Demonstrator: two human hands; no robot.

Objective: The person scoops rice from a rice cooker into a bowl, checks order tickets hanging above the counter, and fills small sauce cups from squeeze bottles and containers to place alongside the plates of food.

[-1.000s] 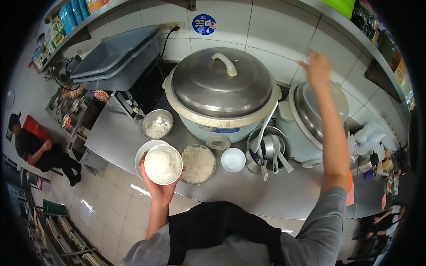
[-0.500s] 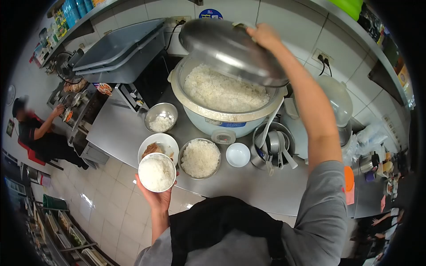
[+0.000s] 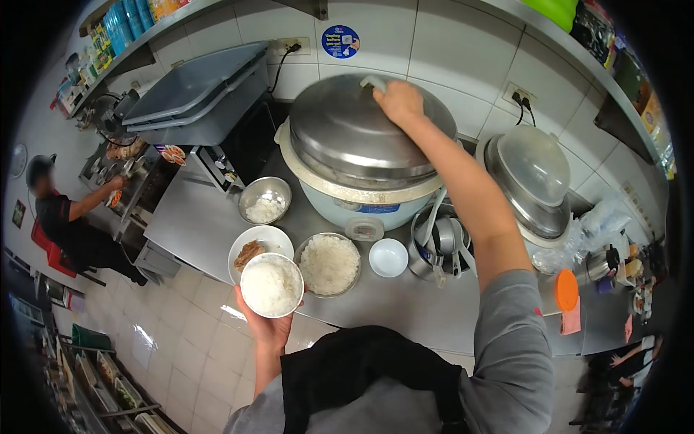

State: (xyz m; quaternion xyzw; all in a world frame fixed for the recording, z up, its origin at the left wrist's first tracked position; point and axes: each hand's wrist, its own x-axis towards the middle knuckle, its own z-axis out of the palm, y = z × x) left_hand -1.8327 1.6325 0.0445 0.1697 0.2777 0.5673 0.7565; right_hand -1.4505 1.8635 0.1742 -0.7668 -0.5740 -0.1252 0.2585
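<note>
My left hand (image 3: 270, 324) holds a white bowl heaped with rice (image 3: 272, 285) from below, near the counter's front edge. Behind that bowl is a white plate with browned meat (image 3: 249, 254). My right hand (image 3: 402, 103) grips the handle of the large metal lid (image 3: 347, 134), which covers the big rice cooker (image 3: 350, 211); whether it sits fully seated is unclear. In front of the cooker stand a metal bowl of rice (image 3: 329, 265) and a small white bowl (image 3: 388, 257). A metal bowl with a little rice (image 3: 265, 200) lies to the left.
A pot of ladles (image 3: 441, 242) stands right of the small bowl. Farther right are a second cooker (image 3: 531, 188), plastic bags and an orange lid (image 3: 566, 290). Grey tubs (image 3: 195, 98) sit on an oven at left. A co-worker (image 3: 76, 217) reaches toward a food station.
My right hand moved from the right-hand cooker to the large lid. The lid was raised, showing rice inside, and is now down over the cooker. The co-worker's arm now reaches out.
</note>
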